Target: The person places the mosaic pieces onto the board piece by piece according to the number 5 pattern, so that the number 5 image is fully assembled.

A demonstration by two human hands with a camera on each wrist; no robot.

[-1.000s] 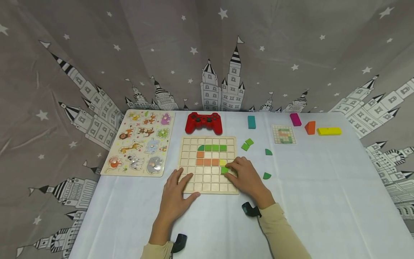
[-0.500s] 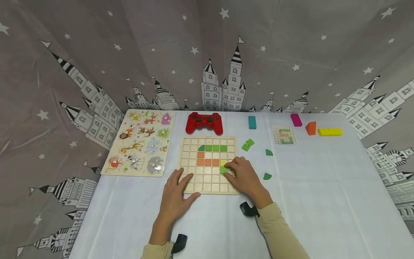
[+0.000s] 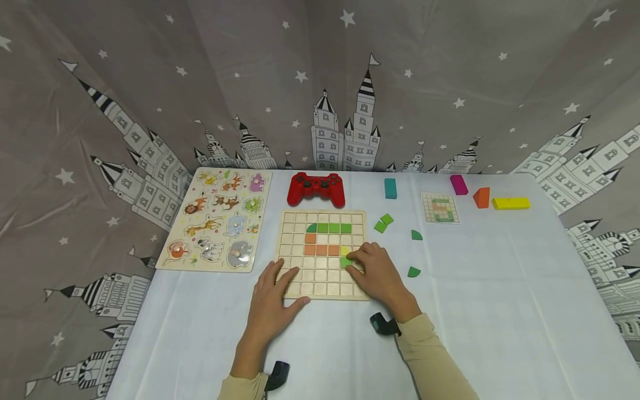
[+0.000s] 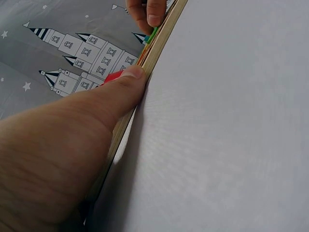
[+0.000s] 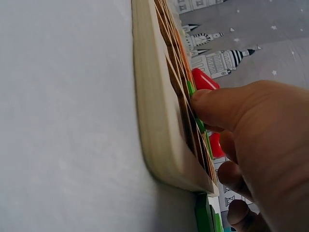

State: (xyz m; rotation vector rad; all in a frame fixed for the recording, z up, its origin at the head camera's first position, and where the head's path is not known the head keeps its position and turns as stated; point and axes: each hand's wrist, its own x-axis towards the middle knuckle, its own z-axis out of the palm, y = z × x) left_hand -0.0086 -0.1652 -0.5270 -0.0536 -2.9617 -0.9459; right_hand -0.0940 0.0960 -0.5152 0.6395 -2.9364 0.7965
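An apparently cloth-covered table (image 3: 500, 300) bears a grid board (image 3: 320, 275), animal puzzle (image 3: 214, 215), controller (image 3: 316, 189), card (image 3: 440, 208), blocks (image 3: 510, 204) and green pieces (image 3: 381, 226).

- Over the board (image 3: 320, 275), the left hand (image 3: 270, 300) covers the near left corner and the right hand (image 3: 376, 272), pinching a tile (image 3: 345, 263), bars the right edge; between them the near middle rows lie open.
- Left of the board, a narrow strip runs to the puzzle (image 3: 212, 214).
- Beyond the board, the gamepad (image 3: 316, 190) blocks just past the far edge.
- Right of the board, two squares (image 3: 380, 226) lie near; two quarter-rounds (image 3: 413, 272) farther out leave a gap between them.
- Well right of the board, past the right arm, the surface (image 3: 500, 311) gives wide room.
- Nearer than the board, the gap between the arms is narrowed by wrist cameras (image 3: 384, 324).
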